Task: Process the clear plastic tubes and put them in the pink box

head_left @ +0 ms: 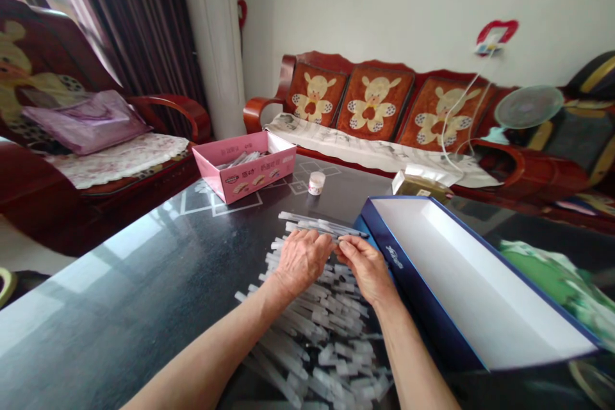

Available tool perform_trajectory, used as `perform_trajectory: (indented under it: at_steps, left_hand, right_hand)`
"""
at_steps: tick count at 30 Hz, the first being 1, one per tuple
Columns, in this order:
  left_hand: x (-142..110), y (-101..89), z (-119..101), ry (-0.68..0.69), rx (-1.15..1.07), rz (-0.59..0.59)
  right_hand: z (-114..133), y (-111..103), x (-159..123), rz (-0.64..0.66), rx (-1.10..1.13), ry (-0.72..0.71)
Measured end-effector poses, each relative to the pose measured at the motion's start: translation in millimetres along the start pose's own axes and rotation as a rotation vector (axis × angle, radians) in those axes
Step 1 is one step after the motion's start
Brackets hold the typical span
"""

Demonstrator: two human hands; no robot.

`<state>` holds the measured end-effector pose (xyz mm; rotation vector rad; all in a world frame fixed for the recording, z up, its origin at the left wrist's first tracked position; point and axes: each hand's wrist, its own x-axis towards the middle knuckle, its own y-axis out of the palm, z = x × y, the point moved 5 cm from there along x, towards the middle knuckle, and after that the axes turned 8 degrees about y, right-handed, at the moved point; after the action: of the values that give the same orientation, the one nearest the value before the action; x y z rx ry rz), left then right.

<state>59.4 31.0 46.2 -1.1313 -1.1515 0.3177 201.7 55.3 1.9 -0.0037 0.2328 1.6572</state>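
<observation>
Pinching one wrapped white stick (354,233) between thumb and fingertips: right hand (365,270), palm down. Left hand (302,261) just beside it, fingers curled down on a row of sticks (317,224). Contact yes; cannot tell if that hand is gripping or only pressing.

Row lies at the far edge of the heap, sticks roughly parallel, angled across the view. Below both hands, a loose pile of the same sticks (327,327) in transparent sleeves, crossing at mixed angles and running down to the bottom edge of the frame. All of it sits on a dark glass worktop (100,282).

Right of the right hand: long navy box (408,288), white inside, open side up, its wall near that hand. Behind it at the far edge, a gold foil pouch (423,186).

Further up the worktop: small white tub (316,183), then a pink cardboard box (245,172) with printed food pictures, more wrapped sticks (239,160) inside.

Beyond the worktop: red wooden sofa (254,114) with orange rabbit-print cushions (375,102) and a white seat cloth (360,147). Electric fan head (528,106) at right. Wooden armchair (173,106) at left, purple bag (86,122) on it.
</observation>
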Motion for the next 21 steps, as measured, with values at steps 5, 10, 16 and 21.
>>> perform_trajectory:
  at_steps: [5,10,16,21]
  left_hand:
    - [-1,3.0,2,0.005,-0.011,0.012]
    - [0,1.7,2,0.031,-0.021,0.036]
    - [4,1.0,14,0.076,-0.134,0.101]
    - [5,-2.4,18,0.064,-0.104,0.098]
  right_hand:
    - [4,2,-2,-0.023,-0.126,-0.015]
    - [5,-2,0,-0.078,-0.26,-0.045]
    - [1,0,1,-0.023,-0.161,-0.022]
    - [9,6,-4,-0.039,-0.229,-0.004]
